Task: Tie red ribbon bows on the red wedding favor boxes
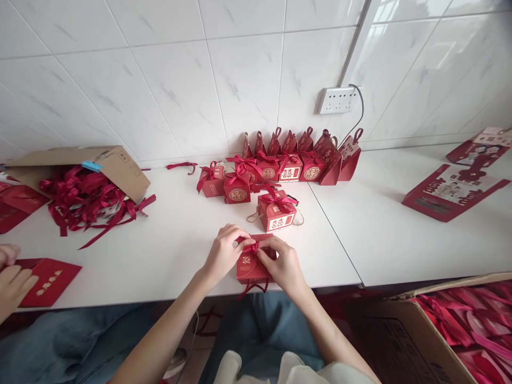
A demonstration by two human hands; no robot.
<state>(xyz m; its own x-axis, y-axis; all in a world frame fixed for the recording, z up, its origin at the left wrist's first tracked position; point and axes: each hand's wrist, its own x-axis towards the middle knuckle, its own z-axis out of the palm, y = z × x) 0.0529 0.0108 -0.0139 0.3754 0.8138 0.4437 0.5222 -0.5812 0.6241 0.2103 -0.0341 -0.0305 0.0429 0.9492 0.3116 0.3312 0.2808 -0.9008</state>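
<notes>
A small red gift box [248,268] with gold characters stands at the near edge of the white table [168,250]. A dark red ribbon [251,247] crosses its top, and its ends hang down below the table edge. My left hand [226,250] pinches the ribbon on the box's left side. My right hand [280,261] pinches it on the right and rests against the box. Both hands are closed on the ribbon at the knot.
A finished ribboned box [277,211] stands just behind, several more [256,173] by the wall. A cardboard box of loose ribbons [86,194] lies far left. Another person's hand [11,282] and a flat red card [48,280] are at left. Printed red sheets [452,192] lie right; a carton [452,330] stands below.
</notes>
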